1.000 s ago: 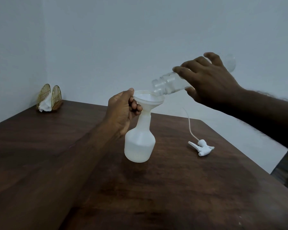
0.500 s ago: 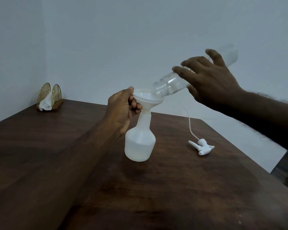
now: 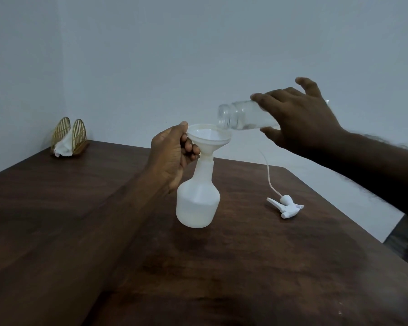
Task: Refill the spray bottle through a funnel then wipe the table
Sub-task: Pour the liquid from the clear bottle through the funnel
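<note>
My left hand (image 3: 172,158) pinches the funnel (image 3: 209,137) at its left rim, thumb on top and fingers curled under the bowl. That steadies it in the neck of the spray bottle (image 3: 198,201), which stands upright mid-table with liquid showing low in its body. My right hand (image 3: 299,118) grasps the clear plastic bottle (image 3: 240,116) round its body, long axis almost level, mouth pointing left just above the funnel's right rim. The trigger sprayer head (image 3: 286,207) lies on the wooden table (image 3: 222,267) to the right, nearer my right hand, so I judge that hand should fetch it.
</note>
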